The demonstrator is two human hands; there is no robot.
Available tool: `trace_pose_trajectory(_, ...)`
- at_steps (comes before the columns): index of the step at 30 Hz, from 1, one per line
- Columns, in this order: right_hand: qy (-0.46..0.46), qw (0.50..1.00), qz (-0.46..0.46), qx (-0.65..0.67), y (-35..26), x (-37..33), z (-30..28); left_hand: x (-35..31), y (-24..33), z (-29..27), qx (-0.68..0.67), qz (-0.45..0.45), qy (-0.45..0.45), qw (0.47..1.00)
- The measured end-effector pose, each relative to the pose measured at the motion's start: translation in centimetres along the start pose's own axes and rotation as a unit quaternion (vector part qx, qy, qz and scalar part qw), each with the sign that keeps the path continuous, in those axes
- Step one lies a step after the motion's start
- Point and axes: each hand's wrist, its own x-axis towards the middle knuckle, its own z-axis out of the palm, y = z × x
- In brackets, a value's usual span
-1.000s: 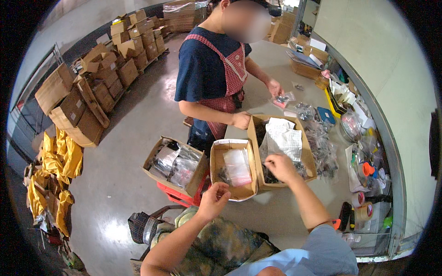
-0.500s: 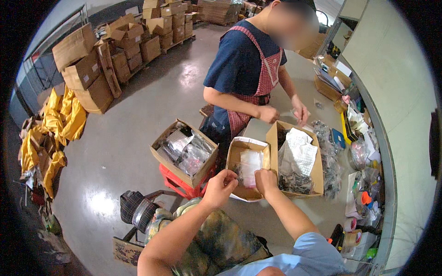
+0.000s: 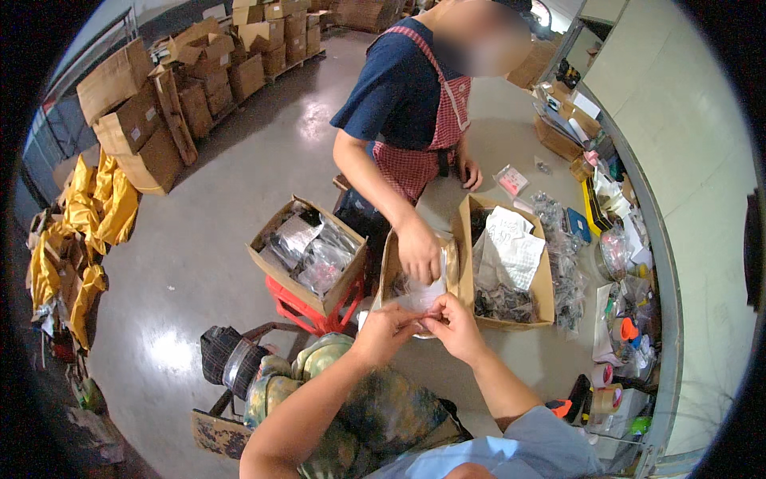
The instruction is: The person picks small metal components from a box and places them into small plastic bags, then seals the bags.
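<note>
At the frame's centre, a thin plastic bag [image 3: 419, 302], likely light, limp and slippery, is pinched at its edge by left hand [image 3: 388, 327] and right hand [image 3: 452, 323].

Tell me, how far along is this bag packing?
Done: filled clear bags lie in the floor box. In hand: both hands, left hand and right hand, pinch a small clear bag by the middle box. Left: dark parts remain in the right box.

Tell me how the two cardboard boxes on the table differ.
The right box is larger and holds white paper over dark small parts. The left box is smaller, holds clear plastic bags, and a co-worker's hand reaches into it. Both are open, brown, and stand side by side.
</note>
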Motion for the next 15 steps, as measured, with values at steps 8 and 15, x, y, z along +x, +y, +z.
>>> trace_pose_trajectory(8, 0.075, 0.979, -0.128, -0.14, -1.4, -0.1, 0.2, 0.0, 0.4, -0.2, -0.032, -0.094, 0.01, 0.995)
trace_pose_trajectory(15, 0.104, 0.963, -0.163, -0.188, -3.5, -0.9, 0.2, -0.1, 0.0, -0.2, -0.086, -0.097, 0.037, 0.991)
